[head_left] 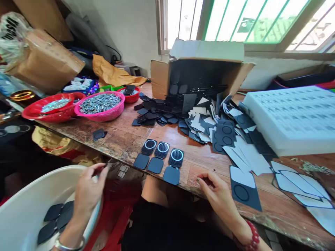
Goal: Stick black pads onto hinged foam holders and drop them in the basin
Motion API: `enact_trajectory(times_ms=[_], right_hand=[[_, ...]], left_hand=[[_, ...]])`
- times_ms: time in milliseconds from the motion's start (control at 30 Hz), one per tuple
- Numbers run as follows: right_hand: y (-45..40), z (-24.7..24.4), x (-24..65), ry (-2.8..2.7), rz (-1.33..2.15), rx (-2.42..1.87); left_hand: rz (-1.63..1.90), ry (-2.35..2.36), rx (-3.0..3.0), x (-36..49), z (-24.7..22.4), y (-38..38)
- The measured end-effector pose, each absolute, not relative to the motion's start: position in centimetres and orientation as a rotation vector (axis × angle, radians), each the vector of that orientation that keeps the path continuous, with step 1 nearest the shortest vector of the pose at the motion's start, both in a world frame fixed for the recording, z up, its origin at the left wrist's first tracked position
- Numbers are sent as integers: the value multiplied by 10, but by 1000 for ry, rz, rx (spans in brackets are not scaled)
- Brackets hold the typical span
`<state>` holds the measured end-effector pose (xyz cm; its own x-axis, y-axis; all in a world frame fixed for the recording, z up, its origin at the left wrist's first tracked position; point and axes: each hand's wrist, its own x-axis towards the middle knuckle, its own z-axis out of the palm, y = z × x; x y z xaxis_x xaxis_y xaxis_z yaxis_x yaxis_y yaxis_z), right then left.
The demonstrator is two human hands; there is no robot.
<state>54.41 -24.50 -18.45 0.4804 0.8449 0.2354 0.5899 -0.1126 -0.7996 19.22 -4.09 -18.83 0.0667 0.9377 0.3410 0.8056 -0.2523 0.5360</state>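
My left hand (90, 188) hangs over the rim of a white basin (15, 205), its thumb and fingers drawn together; whatever lies between them is too small to name. Black square pieces (53, 212) lie in the basin. My right hand (218, 195) hovers at the table's front edge, fingers curled with thumb and fingertips close together around something I cannot make out. Between the hands, three hinged black pieces (171, 175) lie unfolded in a row, each with a ringed mesh half. Right of my right hand rests a black sheet (246, 200) with a ring and a white patch.
Piles of black pieces (149, 113) and backing sheets (199, 122) spill from a cardboard box (159, 78). A pink basket (101, 116) of metal parts and a red basket (34, 111) stand left. White foam (295, 118) sits right, near loose white sheets (298, 181).
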Motion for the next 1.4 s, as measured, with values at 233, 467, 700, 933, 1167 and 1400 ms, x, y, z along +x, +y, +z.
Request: enact_trajectory(times_ms=[233,467,700,933,1167,1400], right_hand=[[-200,-168,618,-1468,-34,-2226],[-173,-166,659,-1486,-173,-2470],[-174,-166,662,-1563,-169,-2613],[-173,-155,658,-1528,-206,-2658],[-179,-153,652,-1517,-133,-2574],[-174,-163,607,-1683,259,-2123]], left_hand=[[948,777,2350,380,-159,-117],[789,643,2260,411,-162,-155],[736,865,2223,385,-167,-128],[762,909,2201,376,-167,-119],[775,925,2181,366,-177,-114],[754,983,2272,358,-182,-111]])
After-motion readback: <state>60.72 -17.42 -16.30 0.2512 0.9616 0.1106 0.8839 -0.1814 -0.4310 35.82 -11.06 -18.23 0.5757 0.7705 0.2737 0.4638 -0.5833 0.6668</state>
